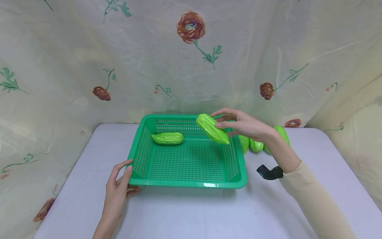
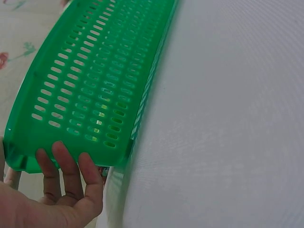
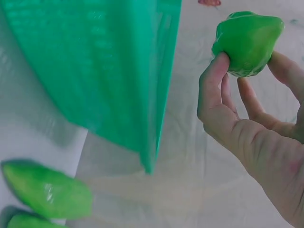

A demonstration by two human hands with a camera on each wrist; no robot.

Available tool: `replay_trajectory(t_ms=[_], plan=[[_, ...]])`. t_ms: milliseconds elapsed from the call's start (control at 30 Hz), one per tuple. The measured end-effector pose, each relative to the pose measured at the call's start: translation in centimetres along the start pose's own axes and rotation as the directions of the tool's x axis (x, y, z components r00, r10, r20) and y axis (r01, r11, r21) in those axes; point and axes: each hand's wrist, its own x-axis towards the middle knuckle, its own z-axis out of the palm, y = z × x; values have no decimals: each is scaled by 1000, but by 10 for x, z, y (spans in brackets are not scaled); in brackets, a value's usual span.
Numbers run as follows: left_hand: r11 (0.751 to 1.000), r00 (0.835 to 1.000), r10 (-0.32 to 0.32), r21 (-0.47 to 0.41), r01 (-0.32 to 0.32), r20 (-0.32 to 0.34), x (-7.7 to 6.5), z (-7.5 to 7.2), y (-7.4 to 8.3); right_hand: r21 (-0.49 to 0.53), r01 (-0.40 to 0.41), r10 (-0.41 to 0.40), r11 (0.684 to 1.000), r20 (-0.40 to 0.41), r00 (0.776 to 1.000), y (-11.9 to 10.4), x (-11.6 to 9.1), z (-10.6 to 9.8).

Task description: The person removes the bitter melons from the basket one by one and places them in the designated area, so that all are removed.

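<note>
A light green bitter melon (image 1: 213, 128) is pinched between the thumb and fingers of my right hand (image 1: 243, 124), held tilted above the right back part of a green plastic basket (image 1: 185, 183). In the right wrist view the same bitter melon (image 3: 248, 43) shows end-on, apart from the basket wall (image 3: 95, 71). My left hand (image 1: 118, 184) grips the basket's rim at its front left corner, with fingers under the edge in the left wrist view. Inside the basket, another bitter melon (image 1: 168, 138) lies near the back left.
Several more bitter melons (image 1: 256, 145) lie on the white table (image 1: 191, 215) just right of the basket, partly hidden by my right arm. A flowered curtain (image 1: 143, 59) hangs behind the table. A black band (image 1: 270, 172) sits at my right wrist.
</note>
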Motion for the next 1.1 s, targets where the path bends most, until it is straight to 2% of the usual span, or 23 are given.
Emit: replay_trajectory(t_ms=[700,967,1100], plan=[[1000,1000,-4,15,4,-3,2,0,-1,58,-65,72,996,-128,989,61,-54,-62],[1000,1000,-2,8,2,-5,1,0,-1,34,-118,123,992,-213,969,86,-77,-87],[1000,1000,-2,5,2,-8,1,0,-1,79,-96,113,992,-240,964,102,-87,-97]])
